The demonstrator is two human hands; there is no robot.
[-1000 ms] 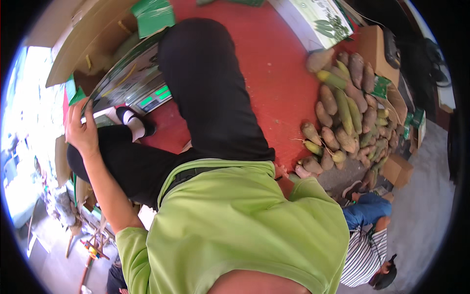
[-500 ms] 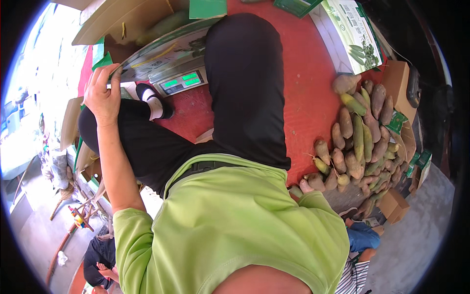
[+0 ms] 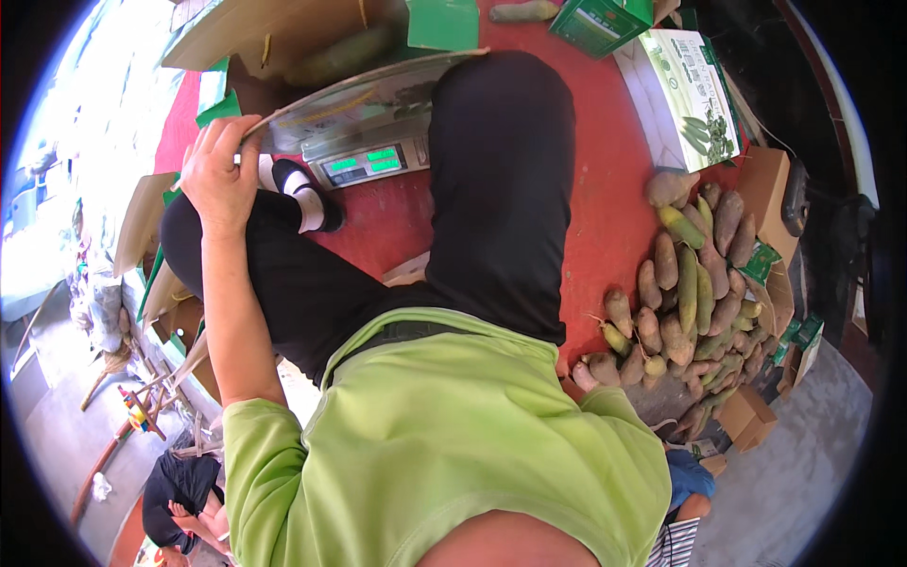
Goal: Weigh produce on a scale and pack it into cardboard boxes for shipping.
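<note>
From where I stand, the person's left hand (image 3: 222, 175) is closed on the upper edge of the box (image 3: 368, 106), thumb on one side and fingers on the other. The right hand is out of sight; its sleeve (image 3: 614, 406) ends by the roots (image 3: 685, 298), and I cannot tell whether that hand grips anything.

The box is open, in front of the person and to the left, its printed panel curving toward the right knee (image 3: 505, 123). A green flap (image 3: 442, 24) sticks up at its top, and inside, in shadow, lies a long, greenish shape (image 3: 345, 59). A scale (image 3: 368, 163) with lit green digits shows just below the panel; whether the box rests on it I cannot tell. The person's shoe (image 3: 331, 210) is just beside the scale, on the red floor (image 3: 605, 151).

The roots, brown and green, are heaped on the right. Beyond them are a white box (image 3: 697, 104), printed with green leaves, and a green box (image 3: 605, 24), with a single root (image 3: 524, 11) lying near it. Behind, at the lower left, is a person in black (image 3: 179, 496).
</note>
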